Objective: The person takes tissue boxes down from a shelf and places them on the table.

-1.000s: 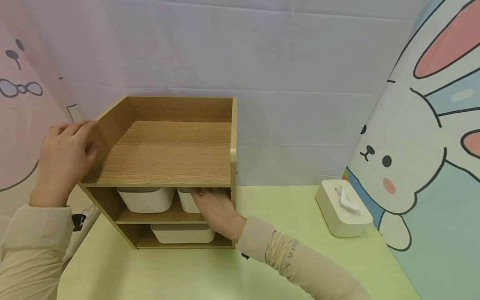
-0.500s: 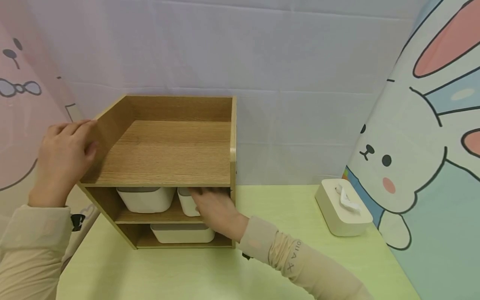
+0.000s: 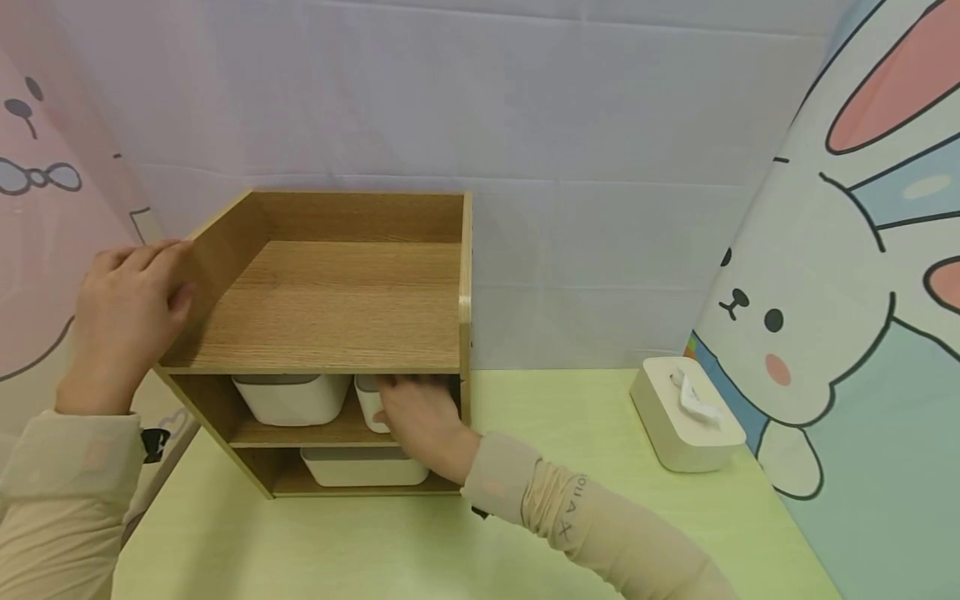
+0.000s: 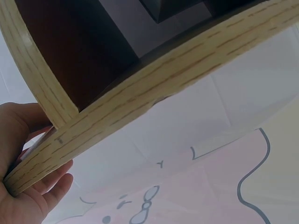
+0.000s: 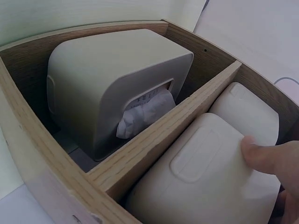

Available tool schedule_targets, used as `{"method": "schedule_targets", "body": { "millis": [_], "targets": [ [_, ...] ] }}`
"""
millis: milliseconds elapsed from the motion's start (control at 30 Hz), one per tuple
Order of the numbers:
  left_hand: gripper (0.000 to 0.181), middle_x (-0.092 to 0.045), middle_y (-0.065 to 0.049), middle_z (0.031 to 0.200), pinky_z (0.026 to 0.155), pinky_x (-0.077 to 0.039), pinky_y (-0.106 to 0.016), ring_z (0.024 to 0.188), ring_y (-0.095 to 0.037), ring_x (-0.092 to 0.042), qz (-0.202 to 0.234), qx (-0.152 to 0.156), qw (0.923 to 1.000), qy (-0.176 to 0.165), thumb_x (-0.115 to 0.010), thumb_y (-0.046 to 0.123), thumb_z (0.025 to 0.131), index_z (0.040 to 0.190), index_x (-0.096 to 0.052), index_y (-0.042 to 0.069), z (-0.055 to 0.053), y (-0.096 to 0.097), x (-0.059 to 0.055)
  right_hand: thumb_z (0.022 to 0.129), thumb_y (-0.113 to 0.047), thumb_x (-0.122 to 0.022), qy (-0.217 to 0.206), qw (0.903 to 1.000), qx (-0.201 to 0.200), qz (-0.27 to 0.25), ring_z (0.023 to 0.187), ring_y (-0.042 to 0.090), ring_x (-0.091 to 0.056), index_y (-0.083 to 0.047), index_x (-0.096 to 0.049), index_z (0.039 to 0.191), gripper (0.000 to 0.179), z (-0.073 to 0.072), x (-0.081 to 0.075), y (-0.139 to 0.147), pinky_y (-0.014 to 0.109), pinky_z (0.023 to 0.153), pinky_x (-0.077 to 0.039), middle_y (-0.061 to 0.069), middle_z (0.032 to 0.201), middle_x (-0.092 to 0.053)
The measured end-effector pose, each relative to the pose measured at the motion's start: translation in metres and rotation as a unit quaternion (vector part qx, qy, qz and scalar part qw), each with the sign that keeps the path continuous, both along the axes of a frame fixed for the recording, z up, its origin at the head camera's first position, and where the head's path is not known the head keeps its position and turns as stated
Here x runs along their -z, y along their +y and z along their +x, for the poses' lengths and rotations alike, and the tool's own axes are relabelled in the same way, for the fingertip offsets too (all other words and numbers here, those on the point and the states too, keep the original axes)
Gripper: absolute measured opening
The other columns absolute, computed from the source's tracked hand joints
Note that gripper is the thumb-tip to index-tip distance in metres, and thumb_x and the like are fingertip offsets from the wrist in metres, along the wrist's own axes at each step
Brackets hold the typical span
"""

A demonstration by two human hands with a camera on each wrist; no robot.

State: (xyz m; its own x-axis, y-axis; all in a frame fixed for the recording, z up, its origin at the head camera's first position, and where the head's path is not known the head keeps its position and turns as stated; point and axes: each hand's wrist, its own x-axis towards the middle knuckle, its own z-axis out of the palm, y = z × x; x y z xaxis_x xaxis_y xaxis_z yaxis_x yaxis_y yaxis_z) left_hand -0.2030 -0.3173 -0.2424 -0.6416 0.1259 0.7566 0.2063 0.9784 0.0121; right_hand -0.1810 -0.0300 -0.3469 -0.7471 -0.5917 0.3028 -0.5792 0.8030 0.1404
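Pale grey sheet (image 3: pixel 600 125) spans the upper centre of the frame, visibly creased. Pink panel (image 3: pixel 45 275) at left carries a printed bow (image 3: pixel 37 178); rabbit print (image 3: pixel 832 292) at right. Pale green table (image 3: pixel 555 408) across the lower frame, softly lit.

Shelf unit + right-hand bin, both in hand

Wooden shelf unit (image 3: pixel 345 308): pale wood grain, standing upright. Open deck up top with raised back and sides; two compartments below. Left hand (image 3: pixel 127 321) grips the edge of its left side panel, the board between thumb and fingers.

Right-hand bin (image 5: pixel 219 186): off-white, rounded corners, raised pill-shaped patch on one face. Sits in the right half of the upper compartment, just under the deck — partly covered by the right hand (image 3: pixel 426 417), thumb on the front face, fingers over the top. Rim and contents hidden.
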Motion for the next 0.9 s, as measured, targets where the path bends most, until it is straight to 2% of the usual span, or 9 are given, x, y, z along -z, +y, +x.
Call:
{"method": "schedule_targets", "body": {
  "millis": [100, 267, 467, 667, 900],
  "targets": [
    [0.040, -0.060, -0.027, 0.110, 0.087, -0.036, -0.057, 0.099, -0.046, -0.046, 0.000, 0.000, 1.0000, 0.003, -0.059, -0.001, 0.075, 0.115, -0.056, 0.000, 0.000, 0.000, 0.000, 0.086, -0.036, -0.059, 0.007, 0.9999, -0.011, -0.010, 0.066, 0.008, -0.059, -0.024, -0.051, 0.119, 0.036, -0.001, 0.000, 0.001, 0.015, 0.037, -0.038, -0.004, 0.097, -0.060],
    [0.040, -0.060, -0.027, 0.110, 0.087, -0.036, -0.057, 0.099, -0.046, -0.046, -0.001, 0.001, 1.0000, 0.005, -0.059, -0.001, 0.076, 0.115, -0.056, 0.000, -0.001, 0.000, 0.001, 0.083, -0.023, -0.065, 0.007, 0.9994, -0.032, -0.014, 0.069, 0.007, -0.060, -0.035, -0.042, 0.130, 0.054, -0.002, 0.000, 0.004, 0.012, 0.033, -0.030, -0.001, 0.106, -0.061],
    [0.039, -0.060, -0.027, 0.109, 0.086, -0.036, -0.055, 0.097, -0.046, -0.047, 0.000, 0.011, 0.9998, 0.014, -0.060, -0.001, 0.075, 0.114, -0.057, -0.001, -0.001, 0.000, 0.002, 0.080, -0.002, -0.063, -0.032, 0.9979, -0.052, -0.024, 0.070, 0.006, -0.061, -0.036, -0.038, 0.133, 0.067, -0.001, -0.001, 0.008, 0.012, 0.033, -0.028, -0.007, 0.089, -0.064],
    [0.039, -0.060, -0.026, 0.111, 0.085, -0.036, -0.058, 0.099, -0.047, -0.046, 0.004, -0.002, 1.0000, 0.002, -0.059, 0.000, 0.076, 0.115, -0.057, 0.000, -0.001, 0.000, 0.002, 0.081, -0.004, -0.062, -0.053, 0.9968, -0.059, -0.010, 0.063, 0.005, -0.057, -0.037, -0.033, 0.138, 0.072, 0.001, -0.002, 0.013, 0.013, 0.031, -0.027, -0.008, 0.089, -0.063],
    [0.038, -0.059, -0.027, 0.111, 0.088, -0.035, -0.058, 0.100, -0.047, -0.045, 0.002, -0.009, 0.9999, -0.008, -0.058, 0.000, 0.077, 0.115, -0.056, 0.000, -0.002, -0.001, 0.002, 0.076, 0.003, -0.061, -0.056, 0.9935, -0.099, -0.012, 0.062, 0.006, -0.056, -0.035, -0.031, 0.140, 0.081, 0.003, -0.005, 0.021, 0.011, 0.032, -0.027, -0.010, 0.086, -0.066]
  ]
}}
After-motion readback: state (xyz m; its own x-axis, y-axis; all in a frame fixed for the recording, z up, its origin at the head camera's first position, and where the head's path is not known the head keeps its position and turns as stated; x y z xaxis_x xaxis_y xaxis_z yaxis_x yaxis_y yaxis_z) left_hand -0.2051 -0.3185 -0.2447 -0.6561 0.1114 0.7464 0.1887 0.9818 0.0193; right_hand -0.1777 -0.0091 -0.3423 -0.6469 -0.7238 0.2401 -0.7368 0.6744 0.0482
